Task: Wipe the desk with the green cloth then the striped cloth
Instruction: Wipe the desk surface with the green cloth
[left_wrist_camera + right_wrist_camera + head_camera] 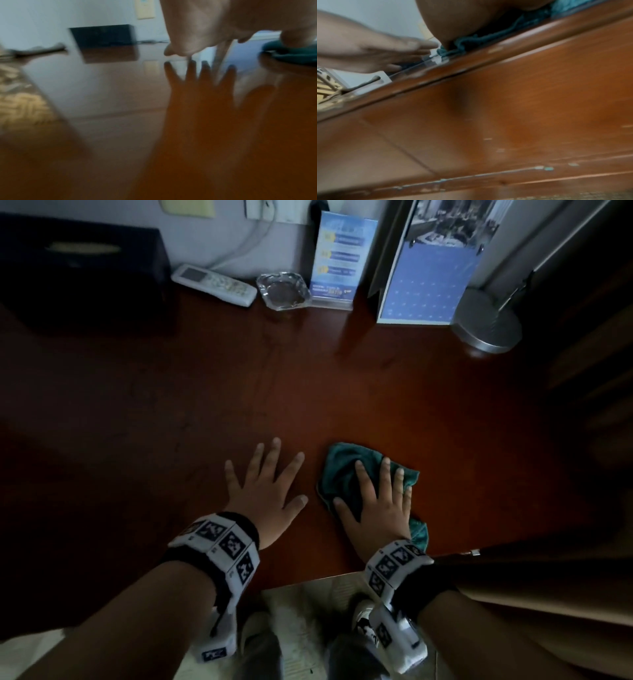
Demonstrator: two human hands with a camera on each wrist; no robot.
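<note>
The green cloth (342, 474) lies bunched on the dark red-brown desk (308, 392) near its front edge. My right hand (376, 498) presses flat on it with straight, spread fingers; a corner of the cloth sticks out by my wrist. My left hand (267, 487) lies flat on the bare desk just left of the cloth, fingers spread, holding nothing. In the left wrist view the left hand (202, 27) is blurred and the green cloth (291, 54) shows at the right. The right wrist view shows the green cloth (488, 39) under my palm at the desk's edge. No striped cloth shows in the head view.
Along the back wall stand a black box (82, 268), a white remote (214, 284), a glass ashtray (282, 290), a blue sign stand (342, 261), a blue calendar (428, 275) and a round metal lamp base (486, 320). The desk's front edge runs just behind my wrists.
</note>
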